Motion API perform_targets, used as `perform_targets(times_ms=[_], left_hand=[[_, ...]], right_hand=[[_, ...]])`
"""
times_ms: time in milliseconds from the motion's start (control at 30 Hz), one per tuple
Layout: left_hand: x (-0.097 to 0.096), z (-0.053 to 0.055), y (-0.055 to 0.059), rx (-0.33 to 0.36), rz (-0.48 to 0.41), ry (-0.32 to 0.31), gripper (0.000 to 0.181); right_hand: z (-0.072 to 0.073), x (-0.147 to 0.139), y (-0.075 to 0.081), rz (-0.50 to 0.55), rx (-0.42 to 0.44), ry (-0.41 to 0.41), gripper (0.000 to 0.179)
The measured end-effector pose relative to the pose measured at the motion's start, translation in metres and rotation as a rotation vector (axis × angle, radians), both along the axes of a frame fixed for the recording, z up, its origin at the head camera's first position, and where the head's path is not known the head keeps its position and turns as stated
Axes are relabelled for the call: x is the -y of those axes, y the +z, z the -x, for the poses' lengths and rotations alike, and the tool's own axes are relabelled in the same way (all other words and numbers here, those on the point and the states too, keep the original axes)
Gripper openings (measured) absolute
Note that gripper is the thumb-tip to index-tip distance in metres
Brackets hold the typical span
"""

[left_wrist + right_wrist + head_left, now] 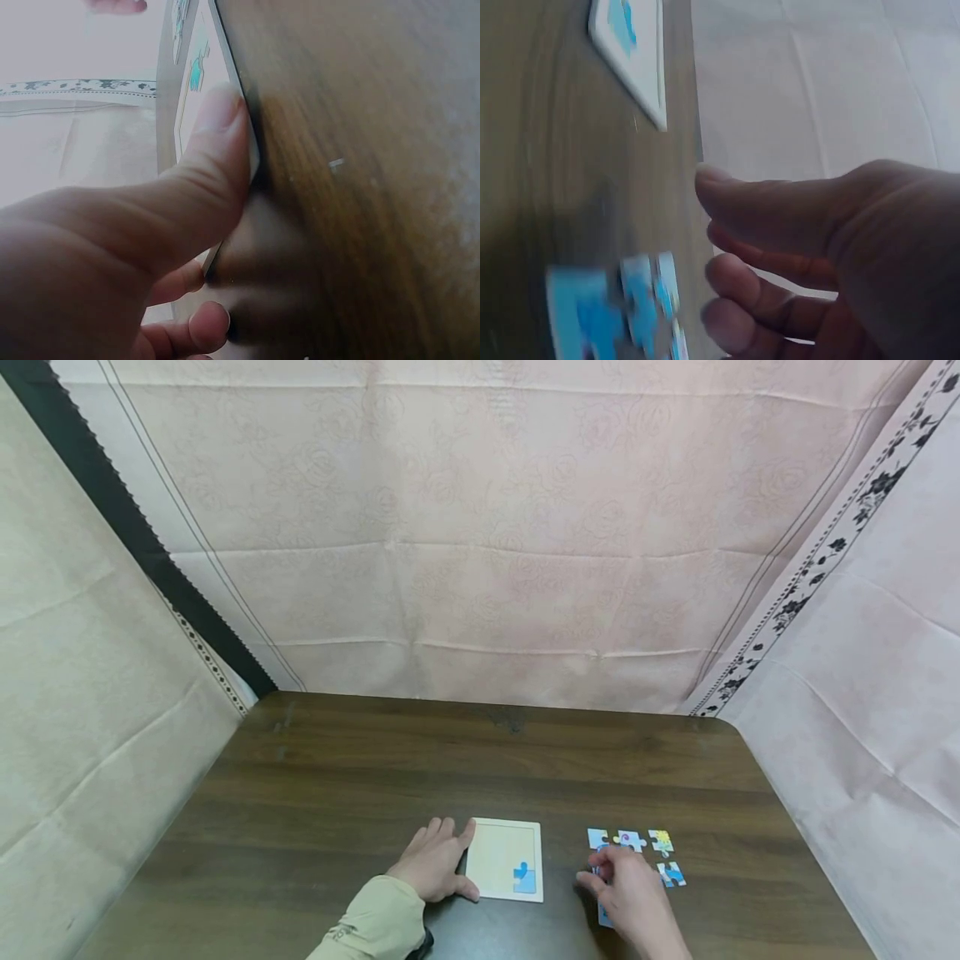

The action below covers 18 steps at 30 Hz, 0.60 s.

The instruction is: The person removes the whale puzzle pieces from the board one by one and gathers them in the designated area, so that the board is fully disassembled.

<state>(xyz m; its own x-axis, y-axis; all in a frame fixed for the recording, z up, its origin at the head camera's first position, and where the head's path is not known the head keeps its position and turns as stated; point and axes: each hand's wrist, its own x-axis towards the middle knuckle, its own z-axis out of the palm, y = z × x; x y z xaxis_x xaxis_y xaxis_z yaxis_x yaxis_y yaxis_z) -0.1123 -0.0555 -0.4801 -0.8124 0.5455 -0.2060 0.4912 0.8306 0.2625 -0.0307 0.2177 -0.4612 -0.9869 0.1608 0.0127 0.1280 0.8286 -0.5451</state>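
A pale, square puzzle tray [504, 860] lies on the table, with a blue jigsaw piece [525, 882] in its lower right corner. My left hand [435, 860] rests at the tray's left side, thumb over the rim near the bottom and forefinger at the upper left corner. To the right, my right hand [626, 885] is above a group of loose jigsaw pieces [630, 840]. In the right wrist view its thumb [742, 206] and curved fingers stand apart with nothing between them. Part of a blue piece [604, 917] shows below this hand; other pieces are partly hidden.
The dark wooden table [337, 785] has rounded far corners. Pale patterned cloth [487, 543] hangs behind it and along both sides. More loose pieces, one with yellow [662, 841] and one blue and white [671, 874], lie beyond and right of my right hand.
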Motion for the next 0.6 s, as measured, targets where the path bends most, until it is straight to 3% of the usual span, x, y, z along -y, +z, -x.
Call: perform_targets(times_ms=[133,300,600], left_hand=[[0.000,0.000,0.000,-0.001,0.002,-0.002,0.099],[-0.001,0.001,0.000,0.016,0.007,0.005,0.100],[0.001,0.001,0.000,-0.004,0.003,-0.002,0.098]], right_hand=[[0.007,0.019,-0.004,-0.047,-0.052,0.070,0.016],[0.015,0.040,-0.008,-0.074,0.011,0.120,0.021],[0.022,0.060,-0.019,-0.135,0.032,0.209,0.035]])
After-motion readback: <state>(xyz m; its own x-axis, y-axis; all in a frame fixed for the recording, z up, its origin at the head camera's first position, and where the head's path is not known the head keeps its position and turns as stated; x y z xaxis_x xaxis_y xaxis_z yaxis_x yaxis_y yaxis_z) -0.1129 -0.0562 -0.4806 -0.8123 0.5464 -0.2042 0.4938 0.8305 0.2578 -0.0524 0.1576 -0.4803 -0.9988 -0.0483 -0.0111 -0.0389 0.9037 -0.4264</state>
